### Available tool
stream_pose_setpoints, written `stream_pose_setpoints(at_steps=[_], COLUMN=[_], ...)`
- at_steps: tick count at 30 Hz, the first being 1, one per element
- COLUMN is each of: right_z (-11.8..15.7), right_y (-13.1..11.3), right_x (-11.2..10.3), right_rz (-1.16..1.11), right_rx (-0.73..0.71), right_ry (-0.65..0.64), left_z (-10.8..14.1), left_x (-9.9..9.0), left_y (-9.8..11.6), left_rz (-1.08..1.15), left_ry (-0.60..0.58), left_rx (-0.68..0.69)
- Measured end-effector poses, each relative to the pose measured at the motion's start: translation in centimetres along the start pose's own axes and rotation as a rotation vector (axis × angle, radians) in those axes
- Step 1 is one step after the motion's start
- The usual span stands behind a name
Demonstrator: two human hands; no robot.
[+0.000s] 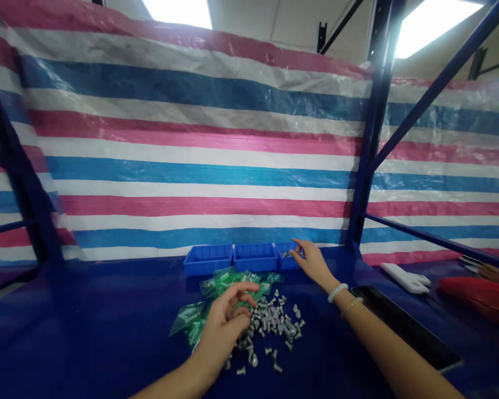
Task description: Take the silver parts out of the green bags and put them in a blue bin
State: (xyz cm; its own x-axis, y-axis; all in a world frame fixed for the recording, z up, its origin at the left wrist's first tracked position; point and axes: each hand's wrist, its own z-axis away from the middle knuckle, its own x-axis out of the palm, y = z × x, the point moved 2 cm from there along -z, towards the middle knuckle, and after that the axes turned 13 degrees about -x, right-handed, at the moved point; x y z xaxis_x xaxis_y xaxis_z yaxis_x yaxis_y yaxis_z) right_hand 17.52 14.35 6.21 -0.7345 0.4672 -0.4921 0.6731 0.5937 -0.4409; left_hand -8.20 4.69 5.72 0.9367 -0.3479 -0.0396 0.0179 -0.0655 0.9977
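We get hard white glare from two overhead light panels (177, 11), blown out at the top, and a soft sheen on the striped tarp (191, 177). The rack upright (376, 111) bows near the wide-angle edge, the blue bench top (66, 332) goes dim toward the corners, and the steel bolts (270, 332) stay fairly sharp.

Loose bolts (270, 332) sit heaped on the bench (66, 327), plastic bags (228, 285) just left, three small bins (255, 257) right behind those.

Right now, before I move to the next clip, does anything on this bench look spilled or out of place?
Yes: short silver metal fasteners lie heaped and scattered on the blue tabletop, outside the blue plastic bins, with strays near the left hand. Crumpled green plastic bags lie untidily beside them.
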Motion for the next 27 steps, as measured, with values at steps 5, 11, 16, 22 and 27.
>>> stream_pose_setpoints(at_steps=[5, 11, 16, 22, 27], right_z=[1.9, 3.8, 4.3, 4.5, 4.4], right_y=[-3.4, -7.1, -7.6, -8.2, -7.9], right_x=[-0.1, 0.2, -0.3, -0.6, -0.2], right_rz=[-0.088, -0.180, -0.166, -0.100, -0.047], right_rx=[-0.120, -0.222, -0.206, -0.243, -0.228], right_ry=[-0.360, -0.894, -1.066, -1.079, -1.017], left_z=[-0.1, -0.3, -0.3, -0.1, -0.2], left_x=[-0.1, -0.3, -0.4, -0.3, -0.3], left_y=[0.1, -0.1, -0.4, -0.1, -0.2], left_rz=[-0.021, -0.013, -0.026, -0.008, -0.015], left_ry=[0.040, 0.062, 0.050, 0.049, 0.040], left_rx=[-0.024, 0.012, -0.012, -0.014, -0.025])
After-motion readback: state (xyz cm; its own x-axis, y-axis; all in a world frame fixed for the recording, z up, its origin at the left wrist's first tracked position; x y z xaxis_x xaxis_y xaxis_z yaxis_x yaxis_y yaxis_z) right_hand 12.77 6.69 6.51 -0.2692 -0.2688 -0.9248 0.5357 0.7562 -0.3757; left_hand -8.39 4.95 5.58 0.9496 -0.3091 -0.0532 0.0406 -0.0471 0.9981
